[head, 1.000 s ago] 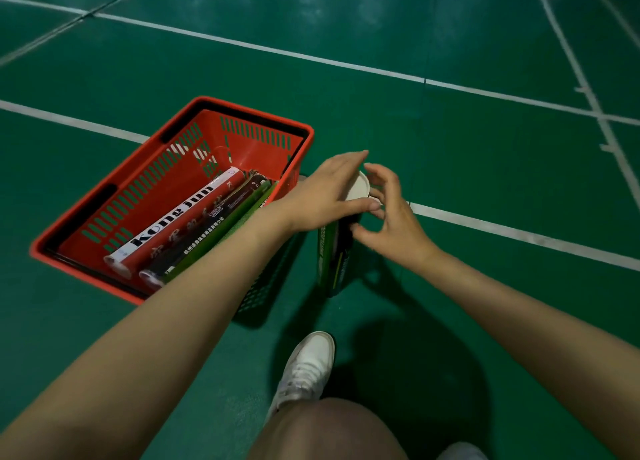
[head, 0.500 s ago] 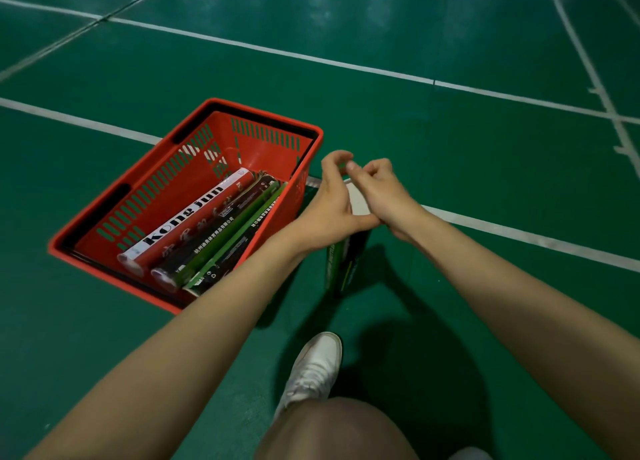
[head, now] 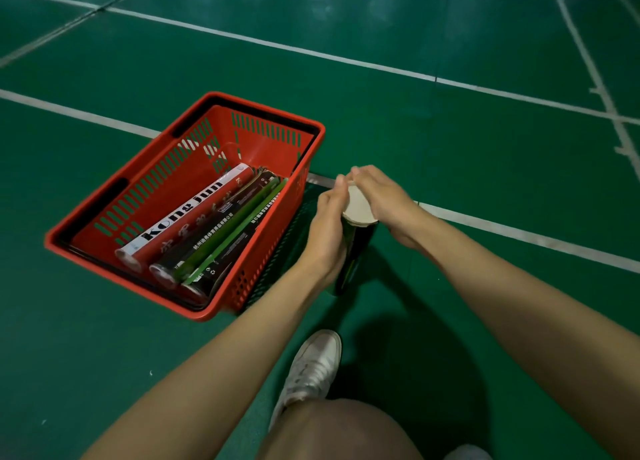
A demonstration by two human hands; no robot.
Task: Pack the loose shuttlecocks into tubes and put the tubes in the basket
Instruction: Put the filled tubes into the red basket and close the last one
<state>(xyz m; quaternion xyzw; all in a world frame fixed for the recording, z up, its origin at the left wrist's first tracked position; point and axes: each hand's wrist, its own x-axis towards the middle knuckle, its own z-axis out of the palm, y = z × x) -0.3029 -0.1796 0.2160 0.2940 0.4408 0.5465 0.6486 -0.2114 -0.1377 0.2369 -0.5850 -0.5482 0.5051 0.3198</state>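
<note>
Tube [head: 354, 251] top is where the fingers work. Those of my right hand [head: 384, 200] are bent over the far rim of the white cap [head: 358, 206] and clamped on it, and I judge they are seating it onto the mouth. The fingers of my left hand [head: 327, 231] are curled round the upper body of the tube from the basket side, thumb lying up beside the cap. I read that grip as a brace, so that pressure from above does not tip the tube over. How far the cap is on I cannot tell, since both hands hide most of its edge.

Lower down, the tube stands upright with its foot on the green floor [head: 450, 148], which lets the floor take the push. It is just beside the right wall of the red basket [head: 266, 158], not in it yet. Inside the basket several packed tubes [head: 214, 238] lie side by side along its length, one of them red and white and lettered "Kong jun". Working this close makes for a short carry once the cap is shut. No loose shuttlecocks show. My white shoe [head: 311, 369] sits on the floor nearer to me than the tube.
</note>
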